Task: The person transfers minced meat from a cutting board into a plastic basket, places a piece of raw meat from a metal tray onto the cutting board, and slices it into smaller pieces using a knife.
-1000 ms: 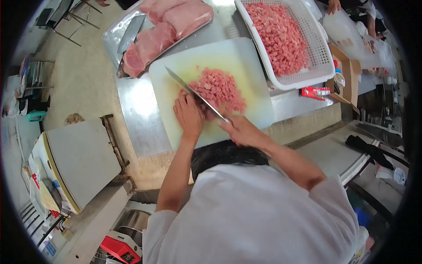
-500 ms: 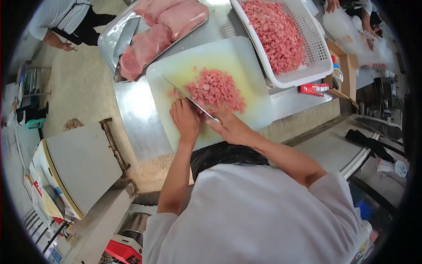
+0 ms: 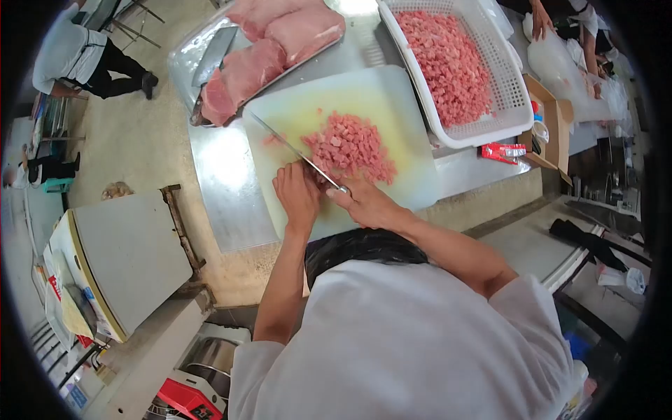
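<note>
My right hand [image 3: 371,203] is wrapped round the handle of a knife [image 3: 301,152]. The blade slants up and left across the white cutting board [image 3: 413,164]. Just left of the blade, my left hand [image 3: 297,192] is closed, its bent fingertips against the steel. A bit of pink meat [image 3: 323,185] peeks out between my two hands; the rest of it is hidden under my left hand. Beyond the knife lies a heap of diced meat [image 3: 353,143] on the board. A few scraps lie near the blade's far end.
A metal tray [image 3: 183,61] with large meat slabs [image 3: 248,66] and another blade [image 3: 215,52] stands far left. At right are a white basket [image 3: 514,105] of diced meat, a red packet [image 3: 502,152] and a cardboard box [image 3: 556,133]. Other people are at both sides.
The whole view has shifted slightly, with the board and tray now a little further right. At the left, a person in white has moved. My hands and the knife keep nearly the same pose.
</note>
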`<state>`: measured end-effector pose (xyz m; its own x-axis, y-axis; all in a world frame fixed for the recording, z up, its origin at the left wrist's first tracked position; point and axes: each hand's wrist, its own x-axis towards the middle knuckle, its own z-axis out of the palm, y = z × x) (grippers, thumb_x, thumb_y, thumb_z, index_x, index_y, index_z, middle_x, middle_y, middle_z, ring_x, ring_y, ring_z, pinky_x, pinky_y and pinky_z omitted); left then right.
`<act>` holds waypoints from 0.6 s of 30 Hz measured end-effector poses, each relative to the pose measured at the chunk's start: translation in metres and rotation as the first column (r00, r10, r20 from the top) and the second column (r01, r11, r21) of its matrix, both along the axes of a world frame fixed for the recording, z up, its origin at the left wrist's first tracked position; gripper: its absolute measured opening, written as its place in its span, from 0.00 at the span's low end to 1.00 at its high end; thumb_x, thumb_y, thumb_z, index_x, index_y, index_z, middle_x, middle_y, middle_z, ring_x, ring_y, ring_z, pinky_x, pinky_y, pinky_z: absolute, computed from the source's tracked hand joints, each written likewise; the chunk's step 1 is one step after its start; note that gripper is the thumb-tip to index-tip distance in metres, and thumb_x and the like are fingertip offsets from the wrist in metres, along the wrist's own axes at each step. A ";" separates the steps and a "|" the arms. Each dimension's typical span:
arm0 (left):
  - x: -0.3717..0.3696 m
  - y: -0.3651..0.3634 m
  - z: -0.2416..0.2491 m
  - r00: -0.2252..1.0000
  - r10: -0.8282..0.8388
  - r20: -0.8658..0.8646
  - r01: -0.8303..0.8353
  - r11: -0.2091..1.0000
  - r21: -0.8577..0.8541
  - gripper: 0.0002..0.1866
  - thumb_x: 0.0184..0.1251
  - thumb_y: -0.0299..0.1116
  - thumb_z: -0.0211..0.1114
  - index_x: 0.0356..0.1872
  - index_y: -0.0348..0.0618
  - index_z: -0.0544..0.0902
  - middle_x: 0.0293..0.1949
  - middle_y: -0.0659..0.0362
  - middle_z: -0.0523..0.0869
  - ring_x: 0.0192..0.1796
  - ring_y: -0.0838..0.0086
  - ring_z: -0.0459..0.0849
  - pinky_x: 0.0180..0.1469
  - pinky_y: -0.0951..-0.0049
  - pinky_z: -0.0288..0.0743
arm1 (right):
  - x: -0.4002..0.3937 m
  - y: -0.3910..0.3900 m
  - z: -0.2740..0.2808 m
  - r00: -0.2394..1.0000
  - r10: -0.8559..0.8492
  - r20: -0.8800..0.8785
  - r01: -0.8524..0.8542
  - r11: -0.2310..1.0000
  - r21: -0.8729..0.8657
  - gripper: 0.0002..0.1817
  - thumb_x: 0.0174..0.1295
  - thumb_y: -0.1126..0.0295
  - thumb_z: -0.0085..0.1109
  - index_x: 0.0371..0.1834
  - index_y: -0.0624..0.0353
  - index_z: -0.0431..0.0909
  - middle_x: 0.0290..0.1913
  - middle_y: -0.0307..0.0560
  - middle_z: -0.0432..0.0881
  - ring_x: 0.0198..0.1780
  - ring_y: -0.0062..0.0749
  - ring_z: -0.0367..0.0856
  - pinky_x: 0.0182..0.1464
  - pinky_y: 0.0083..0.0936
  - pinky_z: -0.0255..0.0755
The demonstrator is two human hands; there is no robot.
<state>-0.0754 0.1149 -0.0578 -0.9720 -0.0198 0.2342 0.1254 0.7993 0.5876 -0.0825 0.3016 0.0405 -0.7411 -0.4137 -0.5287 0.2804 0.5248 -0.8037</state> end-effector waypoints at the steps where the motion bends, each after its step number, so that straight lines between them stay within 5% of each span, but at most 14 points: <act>1: -0.002 -0.004 -0.001 1.000 0.005 -0.003 -0.005 1.000 0.015 0.08 0.71 0.24 0.60 0.48 0.38 0.80 0.42 0.47 0.84 0.48 0.48 0.79 0.52 0.52 0.68 | -0.003 -0.003 0.001 1.000 -0.012 -0.015 0.012 1.000 -0.013 0.27 0.80 0.52 0.52 0.59 0.70 0.81 0.38 0.65 0.84 0.43 0.62 0.85 0.52 0.49 0.78; 6: 0.007 -0.005 0.005 0.996 0.089 -0.002 -0.087 0.982 0.170 0.10 0.64 0.23 0.63 0.47 0.39 0.80 0.42 0.49 0.84 0.48 0.49 0.79 0.53 0.53 0.68 | 0.017 0.023 0.042 0.999 0.037 0.003 -0.037 0.998 0.050 0.26 0.80 0.53 0.53 0.60 0.69 0.81 0.37 0.65 0.84 0.40 0.60 0.85 0.50 0.50 0.78; 11: 0.011 -0.003 -0.006 0.996 0.088 -0.030 -0.086 0.995 0.047 0.09 0.64 0.24 0.64 0.45 0.39 0.81 0.40 0.50 0.83 0.46 0.50 0.79 0.52 0.53 0.67 | 0.019 0.028 0.051 0.981 0.041 0.191 -0.057 0.996 0.076 0.26 0.81 0.52 0.53 0.55 0.70 0.81 0.35 0.60 0.87 0.41 0.60 0.86 0.54 0.52 0.78; 13: 0.011 -0.003 -0.008 0.996 0.062 -0.062 -0.060 0.998 0.022 0.07 0.65 0.24 0.63 0.43 0.39 0.80 0.38 0.50 0.82 0.45 0.50 0.78 0.51 0.53 0.67 | 0.013 0.011 -0.005 0.981 0.022 -0.192 -0.032 0.998 -0.050 0.26 0.81 0.51 0.52 0.50 0.70 0.81 0.32 0.57 0.86 0.36 0.54 0.86 0.47 0.48 0.81; 15: 0.013 -0.005 -0.002 0.997 0.022 -0.080 -0.021 1.000 0.014 0.05 0.67 0.24 0.62 0.42 0.39 0.79 0.37 0.49 0.80 0.44 0.51 0.77 0.50 0.54 0.68 | 0.004 -0.002 -0.021 0.978 0.007 -0.210 -0.024 0.997 -0.080 0.27 0.81 0.50 0.52 0.46 0.70 0.80 0.29 0.54 0.86 0.29 0.47 0.86 0.40 0.44 0.82; 17: 0.014 -0.010 0.000 0.997 0.020 -0.070 -0.014 0.996 0.083 0.05 0.66 0.25 0.66 0.40 0.40 0.80 0.36 0.50 0.80 0.44 0.51 0.78 0.50 0.54 0.68 | -0.013 -0.009 -0.008 0.996 0.003 0.094 -0.001 1.000 -0.013 0.27 0.80 0.48 0.53 0.42 0.68 0.79 0.27 0.51 0.85 0.23 0.38 0.84 0.30 0.38 0.81; 18: 0.015 -0.010 0.002 0.998 0.018 -0.068 -0.010 0.993 0.118 0.05 0.66 0.26 0.67 0.39 0.41 0.80 0.36 0.50 0.80 0.44 0.52 0.78 0.50 0.54 0.68 | -0.015 -0.007 -0.020 0.996 -0.017 0.088 0.025 0.996 -0.087 0.27 0.80 0.47 0.53 0.42 0.66 0.81 0.24 0.45 0.82 0.16 0.29 0.79 0.20 0.31 0.74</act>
